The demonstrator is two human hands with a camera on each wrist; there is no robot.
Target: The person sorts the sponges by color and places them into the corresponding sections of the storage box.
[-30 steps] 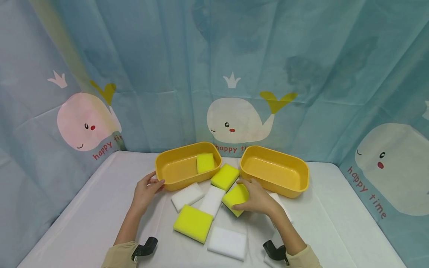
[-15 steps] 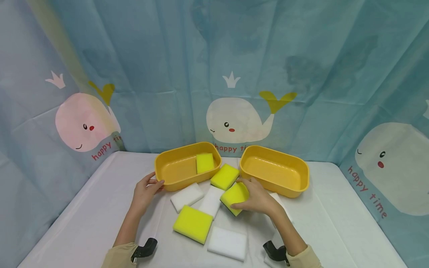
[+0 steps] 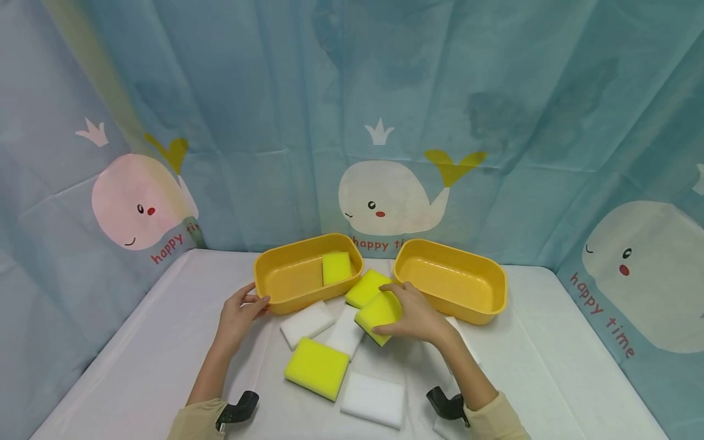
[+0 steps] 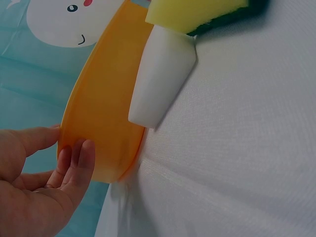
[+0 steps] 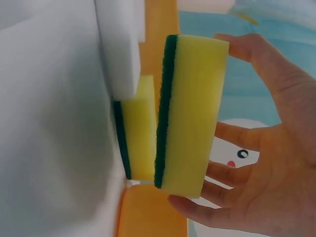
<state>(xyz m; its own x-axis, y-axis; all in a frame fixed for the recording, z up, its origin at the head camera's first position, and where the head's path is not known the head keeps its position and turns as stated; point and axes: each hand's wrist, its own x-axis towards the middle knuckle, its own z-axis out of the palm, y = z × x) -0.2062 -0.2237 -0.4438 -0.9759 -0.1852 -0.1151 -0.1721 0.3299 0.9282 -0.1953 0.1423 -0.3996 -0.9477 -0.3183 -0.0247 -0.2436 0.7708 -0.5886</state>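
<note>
My right hand (image 3: 415, 315) grips a yellow scouring sponge (image 5: 195, 116) by its edges, thumb on one side and fingers on the other. Its green scouring layer faces the cloth, and in the right wrist view the sponge is raised off it. In the head view it overlaps another yellow sponge (image 3: 363, 287) and a white sponge (image 3: 343, 333). My left hand (image 3: 240, 316) holds the near left corner of the left yellow tray (image 4: 106, 84), thumb and fingers against its wall. One yellow sponge (image 3: 336, 268) lies inside that tray, at its right end.
The right yellow tray (image 3: 451, 278) stands behind my right hand with nothing in it. Another yellow sponge (image 3: 316, 368) and white sponges (image 3: 308, 324) (image 3: 374, 400) lie on the white cloth. A further white sponge (image 3: 461, 336) is partly hidden under my right forearm. A whale-print curtain (image 3: 264, 153) hangs behind.
My right hand has lifted the sponge off the cloth and carried it slightly left and toward the trays. My left hand and both trays have stayed in place.
</note>
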